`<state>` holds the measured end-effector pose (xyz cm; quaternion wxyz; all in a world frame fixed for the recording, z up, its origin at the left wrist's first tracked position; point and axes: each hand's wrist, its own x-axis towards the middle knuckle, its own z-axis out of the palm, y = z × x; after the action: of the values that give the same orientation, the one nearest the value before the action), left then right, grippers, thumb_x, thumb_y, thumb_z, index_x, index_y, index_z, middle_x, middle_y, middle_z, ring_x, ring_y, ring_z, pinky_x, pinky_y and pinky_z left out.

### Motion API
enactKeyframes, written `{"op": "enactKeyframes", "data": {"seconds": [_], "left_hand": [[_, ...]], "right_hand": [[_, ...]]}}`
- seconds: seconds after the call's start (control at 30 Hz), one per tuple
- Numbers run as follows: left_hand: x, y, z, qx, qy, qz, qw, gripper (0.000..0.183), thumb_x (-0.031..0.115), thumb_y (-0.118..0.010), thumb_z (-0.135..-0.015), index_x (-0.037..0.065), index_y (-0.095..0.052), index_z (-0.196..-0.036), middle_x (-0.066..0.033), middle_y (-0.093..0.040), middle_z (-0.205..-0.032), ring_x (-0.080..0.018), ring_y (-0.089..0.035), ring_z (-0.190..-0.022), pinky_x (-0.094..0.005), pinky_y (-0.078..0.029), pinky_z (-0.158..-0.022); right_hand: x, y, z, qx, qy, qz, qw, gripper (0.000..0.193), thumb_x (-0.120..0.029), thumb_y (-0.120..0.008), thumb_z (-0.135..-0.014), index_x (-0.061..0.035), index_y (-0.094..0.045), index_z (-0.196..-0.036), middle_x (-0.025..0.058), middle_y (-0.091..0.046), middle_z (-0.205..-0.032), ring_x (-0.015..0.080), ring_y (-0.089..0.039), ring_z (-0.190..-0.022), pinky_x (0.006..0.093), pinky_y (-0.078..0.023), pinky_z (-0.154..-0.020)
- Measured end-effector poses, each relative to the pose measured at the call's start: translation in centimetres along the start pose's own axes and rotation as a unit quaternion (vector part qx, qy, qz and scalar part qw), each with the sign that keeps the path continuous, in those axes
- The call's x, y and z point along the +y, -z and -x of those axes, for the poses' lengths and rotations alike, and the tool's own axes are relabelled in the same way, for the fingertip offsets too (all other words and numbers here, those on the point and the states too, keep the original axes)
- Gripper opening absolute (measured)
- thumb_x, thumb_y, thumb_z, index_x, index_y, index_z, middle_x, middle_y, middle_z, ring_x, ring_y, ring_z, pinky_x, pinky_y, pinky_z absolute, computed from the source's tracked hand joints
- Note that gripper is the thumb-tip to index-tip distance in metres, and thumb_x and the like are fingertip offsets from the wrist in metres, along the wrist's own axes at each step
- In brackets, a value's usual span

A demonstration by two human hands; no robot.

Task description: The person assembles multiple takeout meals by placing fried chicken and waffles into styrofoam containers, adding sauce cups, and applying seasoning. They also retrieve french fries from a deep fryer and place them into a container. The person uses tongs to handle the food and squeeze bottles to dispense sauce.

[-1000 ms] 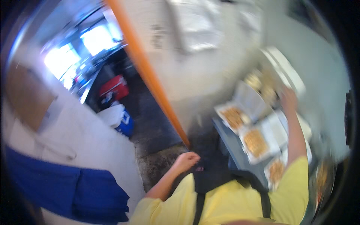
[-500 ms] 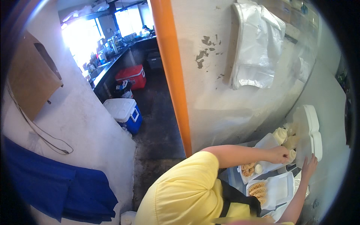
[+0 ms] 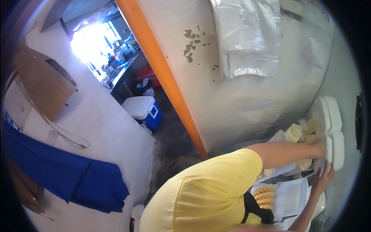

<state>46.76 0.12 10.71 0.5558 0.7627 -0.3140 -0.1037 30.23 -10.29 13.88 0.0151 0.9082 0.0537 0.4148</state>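
Observation:
White foam takeout boxes (image 3: 337, 133) stand open and upright in a stack against the wall at the far right. At the stack's left edge is my left hand (image 3: 319, 149), its fingers pinched on a foam box. Just below, my right hand (image 3: 324, 178) rests its spread fingertips against the lower part of the stack. Nearer to me lies an open foam box (image 3: 293, 197) with several golden waffle pieces (image 3: 264, 198) in its left half. My left arm partly covers another open foam box (image 3: 281, 170) behind it. Cream-coloured squeeze bottles (image 3: 294, 132) stand beside the stack.
Clear plastic bags (image 3: 249, 38) hang on the wall ahead. An orange door frame (image 3: 162, 73) borders a passage at left, where a blue-and-white cooler (image 3: 143, 110) sits on the floor. Blue cloth (image 3: 77, 174) and brown cardboard (image 3: 44, 81) hang on the left wall.
My left hand has moved right, from over the squeeze bottles to the foam stack. The right hand's fingers have spread, still at the stack's lower end. The view has shifted and tilted.

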Motion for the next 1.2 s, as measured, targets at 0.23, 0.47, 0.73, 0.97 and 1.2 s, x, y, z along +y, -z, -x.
{"op": "enactKeyframes", "data": {"seconds": [0.23,0.47,0.73,0.97,1.2], "left_hand": [[6.9,0.1,3.3,0.079,0.099,0.242,0.962,0.002,0.001,-0.065,-0.079,0.002,-0.066,-0.078,-0.0111,-0.065,-0.065,-0.0179,-0.063,-0.053,-0.0315,-0.049,-0.042],[7.9,-0.9,4.2,0.089,0.120,0.373,0.916,0.014,0.001,-0.061,-0.080,0.000,-0.061,-0.095,-0.0107,-0.063,-0.078,-0.0185,-0.062,-0.059,-0.0314,-0.049,-0.046],[9.2,-0.6,7.3,0.318,0.089,0.377,0.865,0.022,0.015,-0.048,-0.087,0.002,-0.058,-0.102,-0.0120,-0.061,-0.084,-0.0207,-0.061,-0.073,-0.0344,-0.049,-0.059],[12.7,1.6,12.1,0.329,-0.101,0.391,0.853,0.029,0.024,-0.045,-0.091,0.002,-0.055,-0.108,-0.0131,-0.059,-0.099,-0.0241,-0.055,-0.095,-0.0373,-0.044,-0.085],[19.2,3.6,29.4,0.117,-0.123,0.311,0.935,0.015,0.003,-0.056,-0.090,0.002,-0.053,-0.104,-0.0076,-0.061,-0.096,-0.0141,-0.057,-0.087,-0.0315,-0.049,-0.078]], "right_hand": [[3.7,-1.7,-0.3,-0.004,-0.005,-0.053,0.999,0.045,-0.017,-0.061,-0.089,-0.0157,-0.052,-0.133,0.0177,-0.047,-0.134,0.0363,-0.044,-0.123,0.0465,-0.034,-0.102],[3.5,-0.7,-0.3,-0.028,-0.016,-0.026,0.999,0.045,-0.030,-0.056,-0.093,-0.0165,-0.051,-0.135,0.0182,-0.047,-0.135,0.0361,-0.045,-0.124,0.0466,-0.033,-0.102],[1.5,1.5,-1.3,-0.061,-0.012,-0.017,0.998,0.059,-0.042,-0.061,-0.088,-0.0149,-0.048,-0.138,0.0200,-0.046,-0.136,0.0383,-0.044,-0.124,0.0473,-0.032,-0.104],[0.9,6.7,-1.0,-0.061,-0.027,-0.063,0.996,0.080,-0.035,-0.077,-0.072,-0.0093,-0.043,-0.140,0.0201,-0.040,-0.142,0.0382,-0.035,-0.132,0.0474,-0.028,-0.109],[-12.1,16.9,7.0,0.103,-0.070,-0.261,0.957,0.080,-0.013,-0.077,-0.066,-0.0073,-0.042,-0.138,0.0168,-0.048,-0.135,0.0362,-0.049,-0.122,0.0440,-0.042,-0.101]]}}
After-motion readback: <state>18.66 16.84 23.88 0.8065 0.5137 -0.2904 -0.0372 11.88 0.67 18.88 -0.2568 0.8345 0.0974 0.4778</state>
